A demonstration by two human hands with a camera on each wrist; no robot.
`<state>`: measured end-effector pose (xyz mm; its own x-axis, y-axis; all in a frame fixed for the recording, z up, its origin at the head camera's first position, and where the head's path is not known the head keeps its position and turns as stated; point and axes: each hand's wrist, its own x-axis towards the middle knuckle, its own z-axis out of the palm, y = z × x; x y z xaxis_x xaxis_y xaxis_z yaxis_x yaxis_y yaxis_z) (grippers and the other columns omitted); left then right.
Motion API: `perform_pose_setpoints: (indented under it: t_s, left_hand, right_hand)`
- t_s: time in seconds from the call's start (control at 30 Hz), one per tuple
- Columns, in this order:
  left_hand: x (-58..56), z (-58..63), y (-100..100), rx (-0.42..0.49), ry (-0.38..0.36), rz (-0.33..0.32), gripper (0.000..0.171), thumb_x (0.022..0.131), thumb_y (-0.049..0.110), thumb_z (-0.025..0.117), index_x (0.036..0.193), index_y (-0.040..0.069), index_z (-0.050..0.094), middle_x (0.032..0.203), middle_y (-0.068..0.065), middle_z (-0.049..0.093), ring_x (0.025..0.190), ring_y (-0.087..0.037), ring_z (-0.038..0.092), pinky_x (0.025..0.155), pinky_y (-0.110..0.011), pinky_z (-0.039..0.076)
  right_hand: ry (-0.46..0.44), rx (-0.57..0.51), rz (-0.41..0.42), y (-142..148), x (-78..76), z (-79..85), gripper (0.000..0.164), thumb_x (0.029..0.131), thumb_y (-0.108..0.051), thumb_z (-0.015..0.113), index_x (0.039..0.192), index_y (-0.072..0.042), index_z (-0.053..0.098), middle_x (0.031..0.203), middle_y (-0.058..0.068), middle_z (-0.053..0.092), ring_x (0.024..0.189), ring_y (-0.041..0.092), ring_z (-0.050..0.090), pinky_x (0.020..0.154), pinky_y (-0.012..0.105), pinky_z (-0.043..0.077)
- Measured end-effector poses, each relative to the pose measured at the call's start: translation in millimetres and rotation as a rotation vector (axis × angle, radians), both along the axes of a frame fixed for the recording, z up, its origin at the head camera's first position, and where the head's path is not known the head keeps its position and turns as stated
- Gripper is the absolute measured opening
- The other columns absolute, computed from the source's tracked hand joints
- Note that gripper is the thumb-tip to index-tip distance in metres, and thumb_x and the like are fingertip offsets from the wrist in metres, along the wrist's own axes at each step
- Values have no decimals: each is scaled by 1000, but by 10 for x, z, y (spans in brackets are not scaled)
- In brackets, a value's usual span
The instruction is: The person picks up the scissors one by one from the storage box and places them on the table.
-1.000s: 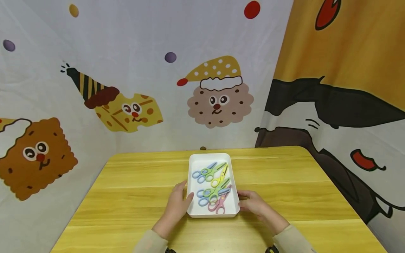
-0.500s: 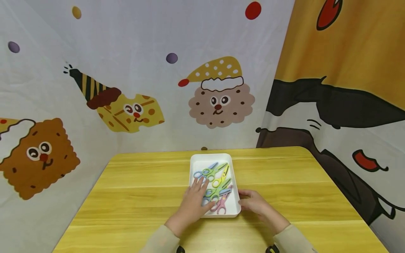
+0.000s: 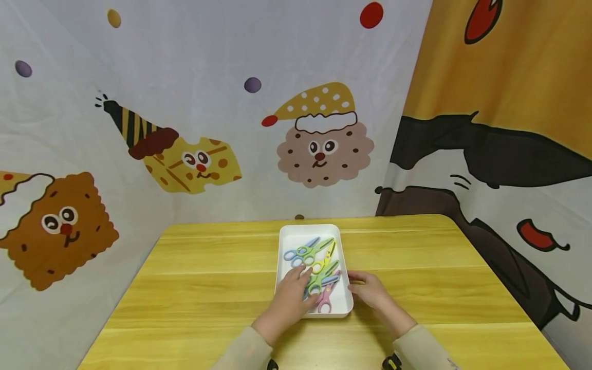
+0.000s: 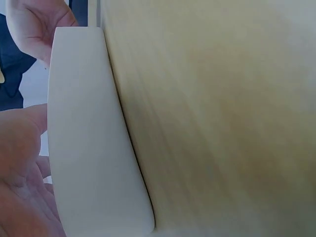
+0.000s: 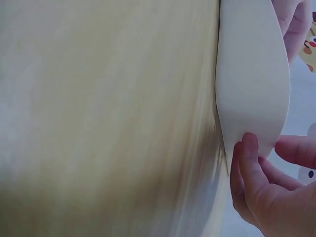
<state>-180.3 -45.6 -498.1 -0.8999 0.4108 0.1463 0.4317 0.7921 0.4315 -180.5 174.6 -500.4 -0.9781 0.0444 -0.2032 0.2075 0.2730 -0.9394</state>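
Note:
A shallow white tray (image 3: 341, 304) lies lengthwise on the table, holding several pairs of plastic-handled scissors. Toward its far end are blue scissors (image 3: 312, 242), green scissors (image 3: 312, 251) and yellow scissors (image 3: 329, 255). Nearer lie another green pair (image 3: 321, 278), blue blades (image 3: 330, 280) and pink scissors (image 3: 327, 293). My left hand (image 3: 290, 299) reaches over the tray's left wall, thumb and fingers apart above the nearer scissors, hiding the lower blue handles. Against the right wall, my right hand (image 3: 373, 294) grips the tray, fingertips on the outside and thumb at the rim (image 5: 291, 153).
The wooden table (image 3: 208, 277) extends on both sides of the tray. Behind it hangs a white curtain (image 3: 208, 61) printed with cartoon biscuits and cheese, meeting an orange and black print (image 3: 485, 77) at the right.
My left hand has moved from the tray's left wall to over the nearer scissors, its fingers now bent downward. The right hand stays at the right wall.

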Motion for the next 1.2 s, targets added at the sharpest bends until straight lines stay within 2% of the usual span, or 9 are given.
perform_pose_setpoints:
  t_s: [0.2, 0.43, 0.6, 0.7, 0.83, 0.93, 1.07, 1.2]
  left_hand:
    - [-27, 24, 62, -22, 2, 15, 67, 86, 40, 64, 139, 4, 45, 145, -16, 42, 133, -32, 39, 107, -49, 35]
    - [-88, -7, 185, -37, -75, 57, 66, 85, 41, 66, 135, 2, 50, 143, -16, 44, 132, -32, 39, 106, -50, 35]
    - [-137, 9, 244, -93, -48, 84, 64, 81, 42, 69, 129, 2, 56, 133, -16, 51, 121, -31, 44, 93, -46, 46]
    - [-161, 14, 272, -109, -60, 96, 61, 80, 41, 72, 124, 1, 59, 127, -15, 53, 113, -29, 47, 87, -44, 49]
    - [-173, 28, 298, -104, -94, 100, 55, 79, 38, 74, 117, 0, 62, 122, -16, 53, 106, -27, 47, 86, -41, 48]
    - [-173, 51, 306, -117, -82, 95, 50, 77, 36, 75, 111, 0, 64, 118, -15, 55, 101, -25, 47, 83, -38, 48]
    - [-177, 81, 315, -130, -63, 94, 41, 74, 31, 77, 101, 2, 66, 105, -11, 57, 91, -23, 46, 73, -33, 46]
    - [-186, 98, 334, -122, -83, 125, 39, 70, 26, 79, 99, 3, 67, 97, -9, 55, 85, -21, 46, 66, -32, 45]
  right_hand:
    - [-4, -7, -2, 3, -3, 24, 41, 83, 9, 54, 123, 15, 53, 122, 32, 55, 93, 29, 63, 76, 37, 55]
    - [-6, -2, -4, 11, -4, 38, 41, 83, 9, 53, 123, 15, 53, 123, 32, 54, 93, 29, 63, 77, 37, 55]
    - [-9, -2, -5, 16, -12, 19, 41, 83, 9, 53, 123, 15, 53, 123, 32, 54, 92, 28, 64, 76, 38, 56]
    - [-14, 2, -5, 16, -16, 8, 41, 83, 9, 53, 123, 14, 53, 123, 31, 55, 92, 28, 64, 76, 37, 55]
    - [-13, 4, -2, 16, -16, 2, 40, 83, 9, 53, 123, 14, 54, 123, 31, 55, 92, 28, 64, 76, 37, 55]
    - [-12, -4, -4, 14, -16, 0, 40, 83, 9, 52, 123, 14, 53, 122, 32, 55, 92, 28, 64, 76, 37, 55]
    - [-3, -10, 0, 12, -15, 4, 41, 83, 10, 52, 123, 16, 53, 123, 33, 54, 94, 29, 63, 76, 38, 55]
    - [-8, -4, 2, 10, -12, 1, 40, 83, 10, 53, 123, 15, 53, 123, 32, 54, 96, 29, 62, 76, 38, 55]
